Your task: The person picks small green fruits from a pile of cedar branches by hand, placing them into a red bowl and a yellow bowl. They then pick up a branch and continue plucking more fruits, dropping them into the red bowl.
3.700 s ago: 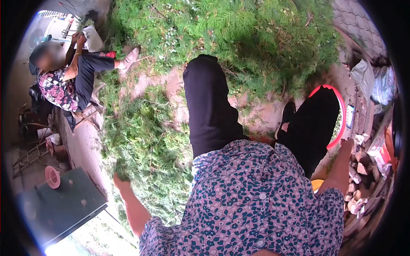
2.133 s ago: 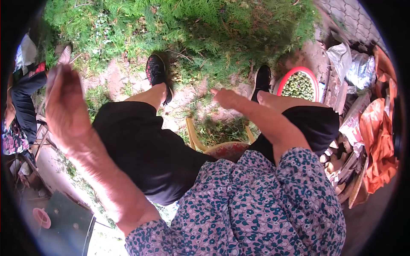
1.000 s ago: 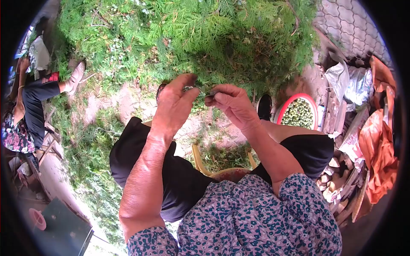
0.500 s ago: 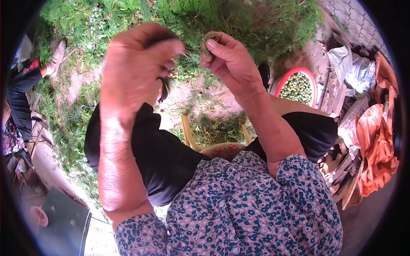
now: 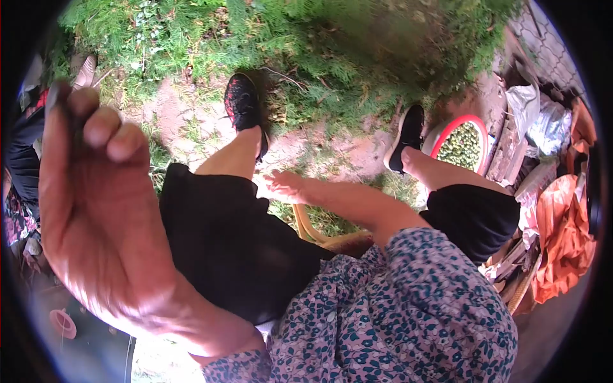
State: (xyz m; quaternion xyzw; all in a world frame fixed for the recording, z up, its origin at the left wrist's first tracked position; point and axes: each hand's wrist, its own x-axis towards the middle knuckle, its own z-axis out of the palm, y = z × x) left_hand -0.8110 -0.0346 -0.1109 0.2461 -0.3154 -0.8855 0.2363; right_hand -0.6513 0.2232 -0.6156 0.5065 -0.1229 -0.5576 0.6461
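Observation:
My left hand is raised close to the camera at the left, palm toward me. Its fingers curl in, and a dark shape shows at the tip of the leftmost digit; what it is, I cannot make out. My right hand reaches across beside my knee, over the ground, with its fingers stretched out and nothing visible in them. Past my right shoe stands a red-rimmed basin holding many small green cones or seed pods.
Leafy green conifer branches are piled ahead of my shoes. At the right lie wood pieces, plastic bags and an orange sheet. Another person's dark-clothed leg is at the left edge. Under me is a yellow-framed chair.
My left hand has moved left and nearer the camera. My right hand has dropped down and left, and the green clump in its fingers no longer shows. My view has shifted slightly.

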